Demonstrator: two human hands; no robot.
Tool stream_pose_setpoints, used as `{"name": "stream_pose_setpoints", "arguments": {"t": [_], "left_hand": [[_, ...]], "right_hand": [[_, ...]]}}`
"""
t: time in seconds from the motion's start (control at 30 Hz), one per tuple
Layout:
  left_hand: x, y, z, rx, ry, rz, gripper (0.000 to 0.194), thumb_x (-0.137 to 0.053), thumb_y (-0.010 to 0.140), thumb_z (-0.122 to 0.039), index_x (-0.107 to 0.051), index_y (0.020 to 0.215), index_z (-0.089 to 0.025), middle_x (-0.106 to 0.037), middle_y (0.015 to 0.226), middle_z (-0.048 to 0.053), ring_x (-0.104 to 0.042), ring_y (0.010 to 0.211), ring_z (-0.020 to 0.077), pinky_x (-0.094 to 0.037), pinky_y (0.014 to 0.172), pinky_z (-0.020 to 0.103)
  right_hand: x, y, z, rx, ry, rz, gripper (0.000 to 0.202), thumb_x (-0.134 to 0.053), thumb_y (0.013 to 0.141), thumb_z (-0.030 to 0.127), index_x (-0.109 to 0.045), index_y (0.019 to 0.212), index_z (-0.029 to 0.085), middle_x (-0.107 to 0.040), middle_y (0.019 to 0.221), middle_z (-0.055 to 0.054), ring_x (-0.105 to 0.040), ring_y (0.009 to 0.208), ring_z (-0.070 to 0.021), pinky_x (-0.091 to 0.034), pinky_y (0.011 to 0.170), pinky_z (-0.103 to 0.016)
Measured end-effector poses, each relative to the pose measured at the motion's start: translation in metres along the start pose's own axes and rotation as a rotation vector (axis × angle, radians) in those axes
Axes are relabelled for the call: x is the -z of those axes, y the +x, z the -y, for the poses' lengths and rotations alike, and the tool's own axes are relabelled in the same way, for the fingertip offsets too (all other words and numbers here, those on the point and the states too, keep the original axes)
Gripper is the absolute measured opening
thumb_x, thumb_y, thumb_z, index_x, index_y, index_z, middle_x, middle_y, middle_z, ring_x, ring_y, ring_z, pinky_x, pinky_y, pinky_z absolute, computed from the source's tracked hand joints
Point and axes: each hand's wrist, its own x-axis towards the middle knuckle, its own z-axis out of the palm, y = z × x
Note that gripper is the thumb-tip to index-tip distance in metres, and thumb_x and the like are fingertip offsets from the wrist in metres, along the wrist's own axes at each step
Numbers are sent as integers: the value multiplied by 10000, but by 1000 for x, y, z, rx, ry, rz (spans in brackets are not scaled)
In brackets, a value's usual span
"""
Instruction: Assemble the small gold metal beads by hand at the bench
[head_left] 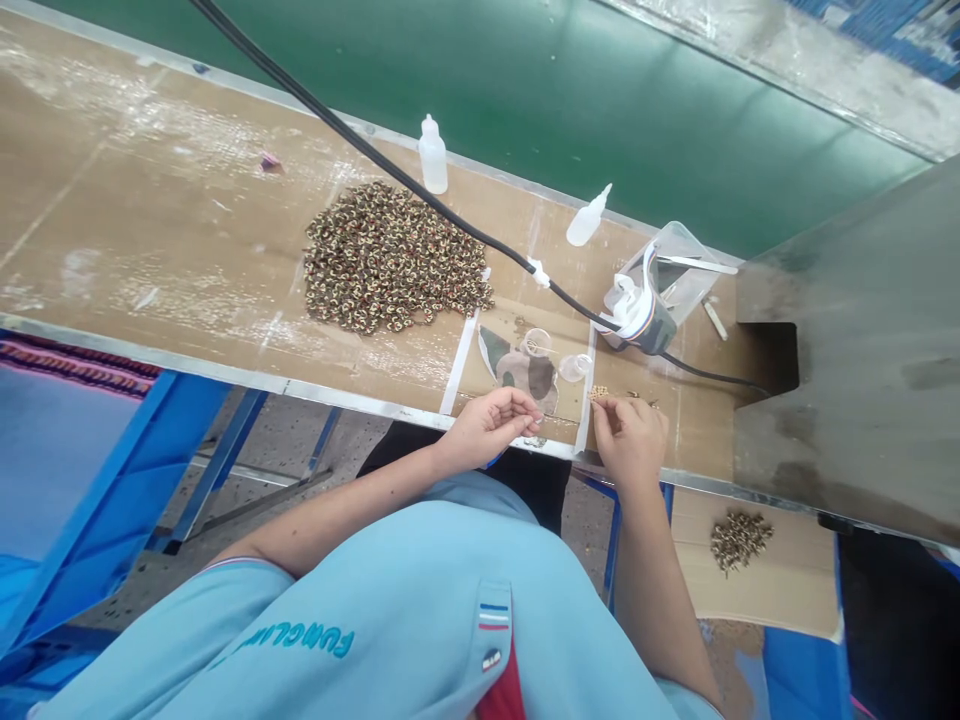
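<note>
My left hand point(495, 425) is over the table's front edge, its fingers curled and thumb pressed to the fingertips; anything between them is too small to name. My right hand point(631, 435) rests at the front edge farther right, its thumb and forefinger closed beside a small cluster of light beads point(598, 393). Between and beyond the hands lies a camouflage cloth piece point(541, 374) with a small round clear container point(535, 343) on it. A second clear cup point(574, 368) stands to the right of the cloth. A big heap of small brown and gold pieces point(394, 260) lies at the back left.
Two white squeeze bottles point(433, 160) point(589, 216) are along the back edge. A clear bin point(686, 260) sits at the right, near a metal housing point(855, 350). A black cable point(360, 145) crosses overhead. More pieces point(740, 540) lie on cardboard at lower right.
</note>
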Motion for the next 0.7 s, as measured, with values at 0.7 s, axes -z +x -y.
{"name": "stream_pose_setpoints", "arguments": {"t": [0.7], "left_hand": [[-1,8,-9,167,-119,17,184,-647,772,-279,-590,814,-109,-633,619,1,-566,513,64,-461,523,188]], "right_hand": [[14,8,39,119,186,-39,99,-557,860,262,-606,787,217,-642,732,2,-563,700,-139,-368,731,-301]]}}
